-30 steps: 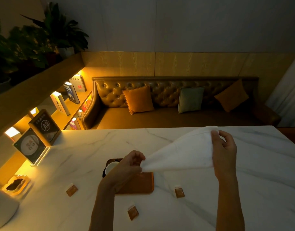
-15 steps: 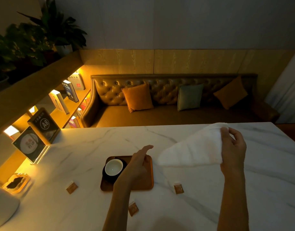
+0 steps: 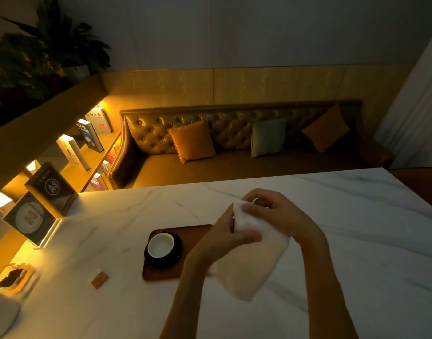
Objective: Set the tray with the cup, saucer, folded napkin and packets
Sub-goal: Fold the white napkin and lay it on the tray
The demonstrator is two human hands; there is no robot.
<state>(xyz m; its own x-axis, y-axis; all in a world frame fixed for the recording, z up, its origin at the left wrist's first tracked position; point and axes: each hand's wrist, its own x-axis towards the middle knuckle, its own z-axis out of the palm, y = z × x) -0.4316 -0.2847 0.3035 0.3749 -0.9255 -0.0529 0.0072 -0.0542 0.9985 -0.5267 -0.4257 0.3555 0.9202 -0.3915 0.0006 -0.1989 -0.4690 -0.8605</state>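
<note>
A white cloth napkin [image 3: 251, 263] hangs doubled over above the marble table [image 3: 356, 241], held at its top by both hands. My left hand [image 3: 222, 238] grips its left edge with the thumb across the cloth. My right hand [image 3: 276, 211] pinches the upper end. To the left lies a brown tray [image 3: 193, 234] with a white cup [image 3: 160, 245] on a dark saucer [image 3: 177, 255] in its left half. One brown packet [image 3: 99, 279] lies on the table left of the tray. The other packets are hidden behind my arms and the napkin.
Acrylic sign stands [image 3: 39, 204] sit at the table's left edge, with a glass dish [image 3: 12, 280] and a pale object [image 3: 0, 314] nearer me. Beyond the table stands a tufted leather sofa [image 3: 234, 143] with cushions, and a lit bookshelf [image 3: 87, 140] at left.
My left hand left the tray and came back to the napkin. My right hand moved left and down; the spread cloth is now folded over and hanging between both hands.
</note>
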